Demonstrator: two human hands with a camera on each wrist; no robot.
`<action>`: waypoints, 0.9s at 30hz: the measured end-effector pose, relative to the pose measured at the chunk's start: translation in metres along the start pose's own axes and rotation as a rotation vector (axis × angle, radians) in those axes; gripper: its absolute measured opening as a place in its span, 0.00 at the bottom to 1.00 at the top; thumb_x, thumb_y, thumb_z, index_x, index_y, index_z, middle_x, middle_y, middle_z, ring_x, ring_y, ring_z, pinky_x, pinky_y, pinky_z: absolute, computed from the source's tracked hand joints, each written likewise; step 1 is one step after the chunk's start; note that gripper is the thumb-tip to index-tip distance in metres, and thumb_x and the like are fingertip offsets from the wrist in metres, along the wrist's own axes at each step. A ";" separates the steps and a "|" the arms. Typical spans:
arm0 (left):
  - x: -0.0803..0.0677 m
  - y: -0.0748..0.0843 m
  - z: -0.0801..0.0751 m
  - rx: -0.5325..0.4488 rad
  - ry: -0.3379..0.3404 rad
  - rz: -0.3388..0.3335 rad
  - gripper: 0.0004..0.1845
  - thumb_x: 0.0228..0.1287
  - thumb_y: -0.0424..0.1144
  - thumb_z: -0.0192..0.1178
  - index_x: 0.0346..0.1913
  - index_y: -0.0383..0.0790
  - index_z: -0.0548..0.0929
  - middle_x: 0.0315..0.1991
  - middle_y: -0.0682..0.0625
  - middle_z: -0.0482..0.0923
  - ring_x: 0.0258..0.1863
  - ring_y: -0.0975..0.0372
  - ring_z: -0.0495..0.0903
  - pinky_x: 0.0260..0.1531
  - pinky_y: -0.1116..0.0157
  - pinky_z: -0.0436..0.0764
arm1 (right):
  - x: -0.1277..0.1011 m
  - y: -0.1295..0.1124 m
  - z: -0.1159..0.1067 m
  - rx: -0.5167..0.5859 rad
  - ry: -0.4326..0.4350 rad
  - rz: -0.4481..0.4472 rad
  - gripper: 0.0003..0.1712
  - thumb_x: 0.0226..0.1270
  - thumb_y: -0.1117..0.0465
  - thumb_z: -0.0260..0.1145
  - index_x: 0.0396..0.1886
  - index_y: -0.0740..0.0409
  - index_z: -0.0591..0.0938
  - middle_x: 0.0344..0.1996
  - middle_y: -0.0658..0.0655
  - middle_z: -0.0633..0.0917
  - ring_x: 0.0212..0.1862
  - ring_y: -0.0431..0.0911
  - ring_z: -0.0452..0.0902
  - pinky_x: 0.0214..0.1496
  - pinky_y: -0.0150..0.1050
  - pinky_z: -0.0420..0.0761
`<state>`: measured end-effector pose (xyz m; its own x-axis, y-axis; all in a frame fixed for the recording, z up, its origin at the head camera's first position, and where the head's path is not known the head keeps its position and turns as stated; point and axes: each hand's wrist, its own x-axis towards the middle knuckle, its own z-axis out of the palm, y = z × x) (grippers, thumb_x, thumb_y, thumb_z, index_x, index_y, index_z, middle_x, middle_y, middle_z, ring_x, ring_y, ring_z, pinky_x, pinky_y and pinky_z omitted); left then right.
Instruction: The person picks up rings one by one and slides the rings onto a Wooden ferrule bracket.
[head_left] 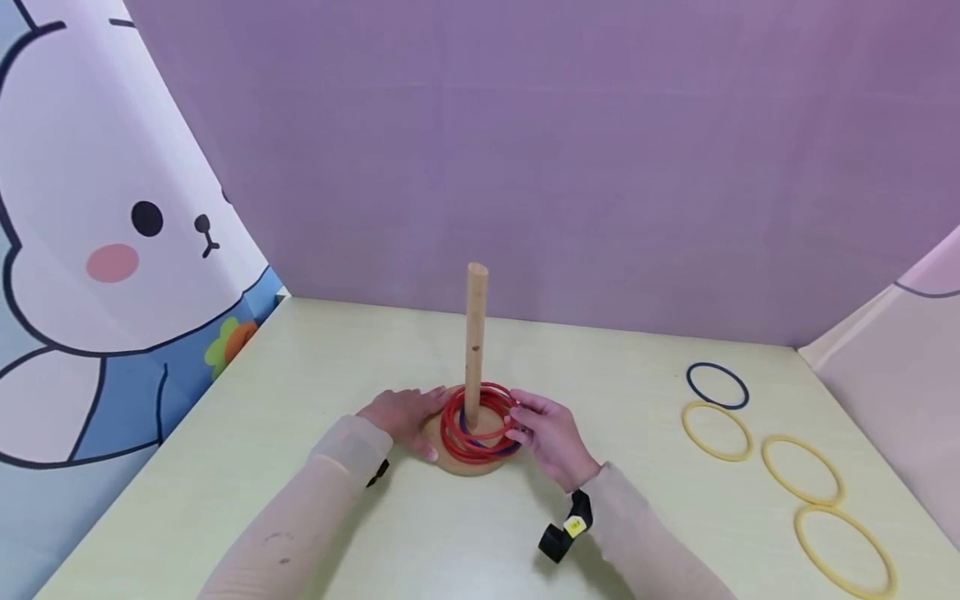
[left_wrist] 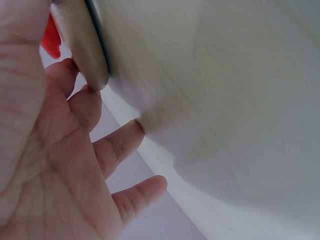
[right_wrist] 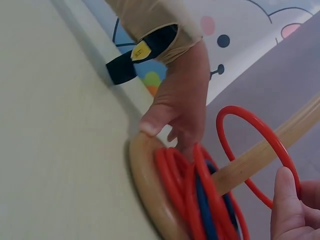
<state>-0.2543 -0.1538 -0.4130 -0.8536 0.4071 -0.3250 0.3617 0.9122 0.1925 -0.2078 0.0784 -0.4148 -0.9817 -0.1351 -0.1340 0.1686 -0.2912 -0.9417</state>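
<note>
A wooden peg (head_left: 476, 329) stands on a round wooden base (head_left: 465, 461) in the middle of the table. Several red rings (head_left: 459, 433) and a blue ring (right_wrist: 206, 210) lie stacked around the peg. My left hand (head_left: 420, 421) rests with straight fingers against the base's left rim (left_wrist: 85, 55). My right hand (head_left: 519, 417) pinches one red ring (right_wrist: 252, 127) at its right side. That ring is tilted up off the stack and still encircles the peg (right_wrist: 270, 150). Across the base in the right wrist view, the left hand's (right_wrist: 180, 110) thumb touches the rim.
Loose rings lie on the table (head_left: 300, 467) at the right: a dark blue ring (head_left: 717, 385) farthest back, then three yellow rings (head_left: 716, 431), (head_left: 802, 469), (head_left: 845, 552) trailing toward the front edge. A purple wall stands behind, and a cartoon rabbit panel at the left.
</note>
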 end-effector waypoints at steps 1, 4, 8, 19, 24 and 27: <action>0.000 0.000 0.000 0.010 -0.001 0.000 0.51 0.49 0.55 0.74 0.75 0.54 0.60 0.75 0.52 0.58 0.70 0.46 0.62 0.64 0.43 0.66 | 0.000 0.002 -0.001 -0.007 -0.002 0.002 0.23 0.70 0.77 0.51 0.64 0.80 0.67 0.33 0.54 0.78 0.31 0.37 0.77 0.32 0.24 0.81; -0.001 0.001 -0.001 0.033 -0.001 0.001 0.51 0.48 0.56 0.73 0.75 0.53 0.60 0.74 0.50 0.60 0.69 0.45 0.64 0.61 0.43 0.69 | 0.002 0.006 -0.004 -0.019 -0.008 0.004 0.23 0.70 0.77 0.51 0.64 0.80 0.67 0.32 0.55 0.78 0.30 0.37 0.78 0.32 0.24 0.81; -0.002 0.003 -0.002 0.046 -0.008 -0.003 0.50 0.49 0.57 0.73 0.75 0.53 0.60 0.74 0.50 0.59 0.69 0.46 0.65 0.61 0.44 0.70 | 0.001 0.011 -0.007 -0.036 -0.013 -0.001 0.23 0.70 0.77 0.52 0.63 0.81 0.66 0.34 0.55 0.78 0.29 0.37 0.78 0.32 0.25 0.81; -0.002 0.006 -0.002 0.048 -0.015 -0.022 0.51 0.49 0.57 0.73 0.75 0.55 0.59 0.75 0.52 0.59 0.69 0.47 0.65 0.62 0.45 0.70 | 0.005 0.009 -0.025 -0.241 -0.069 0.041 0.24 0.70 0.74 0.54 0.65 0.77 0.66 0.30 0.52 0.79 0.23 0.36 0.78 0.27 0.27 0.81; -0.001 0.005 -0.002 0.063 -0.020 -0.021 0.51 0.49 0.58 0.72 0.76 0.55 0.58 0.75 0.52 0.58 0.69 0.47 0.65 0.62 0.45 0.69 | 0.009 0.005 -0.029 -0.344 -0.067 0.058 0.25 0.69 0.73 0.55 0.64 0.76 0.67 0.28 0.53 0.80 0.21 0.36 0.76 0.26 0.27 0.80; 0.000 0.005 -0.002 0.069 -0.024 -0.026 0.51 0.49 0.58 0.72 0.76 0.55 0.58 0.75 0.53 0.58 0.70 0.47 0.64 0.63 0.45 0.69 | 0.010 0.004 -0.032 -0.365 -0.085 0.063 0.26 0.68 0.73 0.55 0.65 0.77 0.67 0.27 0.52 0.81 0.22 0.36 0.76 0.27 0.28 0.81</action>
<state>-0.2530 -0.1495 -0.4106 -0.8541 0.3838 -0.3510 0.3655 0.9230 0.1199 -0.2194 0.1062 -0.4302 -0.9571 -0.2242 -0.1836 0.1710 0.0746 -0.9824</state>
